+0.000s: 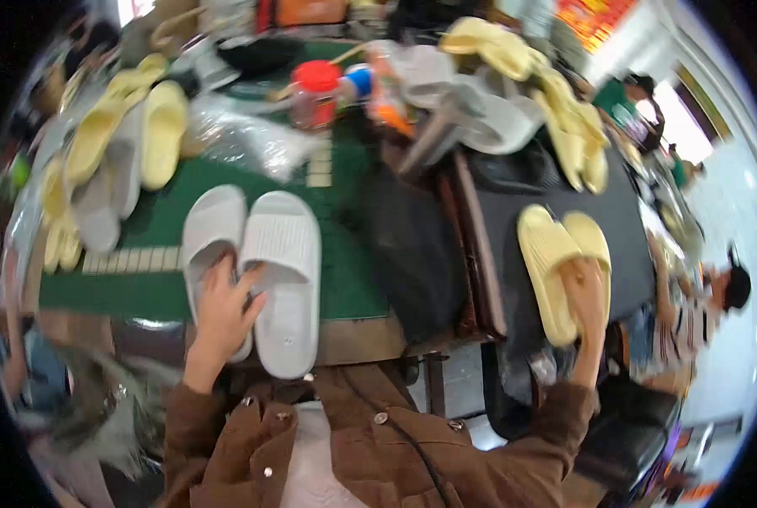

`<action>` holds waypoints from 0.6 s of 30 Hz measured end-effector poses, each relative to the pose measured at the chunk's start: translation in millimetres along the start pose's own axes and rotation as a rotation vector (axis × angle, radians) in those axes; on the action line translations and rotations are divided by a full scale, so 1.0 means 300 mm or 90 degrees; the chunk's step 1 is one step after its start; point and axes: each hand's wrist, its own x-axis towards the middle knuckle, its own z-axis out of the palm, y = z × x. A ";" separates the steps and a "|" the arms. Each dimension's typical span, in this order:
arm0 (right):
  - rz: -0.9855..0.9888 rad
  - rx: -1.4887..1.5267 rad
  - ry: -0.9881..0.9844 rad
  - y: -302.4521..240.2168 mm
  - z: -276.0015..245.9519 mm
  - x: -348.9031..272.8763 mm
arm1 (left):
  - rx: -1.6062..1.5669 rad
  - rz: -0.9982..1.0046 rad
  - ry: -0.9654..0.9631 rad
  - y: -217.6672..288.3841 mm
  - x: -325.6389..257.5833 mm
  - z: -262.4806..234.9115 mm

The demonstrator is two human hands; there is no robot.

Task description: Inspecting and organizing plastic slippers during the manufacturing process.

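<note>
The left hand [224, 309], half spread, is at the grey slippers [290, 275] on the green tabletop [349, 262], the right hand [585, 292], partly hidden, inside the yellow slippers [541, 267], both grips unclear; probably light, springy foam, best held by the straps [283, 241].

Left of me: pale grey slides [284, 245], paired side by side over the green tabletop [353, 288], toes far, heels near; broad ribbed strap on the right one, its heel reaching past the green. Right of me: pale yellow slides [550, 275], also paired, insoles up, toes far, on a black surface [501, 279].
</note>
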 end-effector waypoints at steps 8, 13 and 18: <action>-0.034 0.151 0.116 -0.136 -0.046 -0.207 | -0.004 -0.028 0.064 0.023 -0.001 0.022; 0.006 0.084 -0.027 -0.130 0.064 -0.172 | 0.025 -0.037 0.086 0.024 -0.029 0.042; 0.065 0.051 -0.027 -0.143 0.076 -0.172 | 0.081 -0.045 0.091 -0.026 -0.094 -0.002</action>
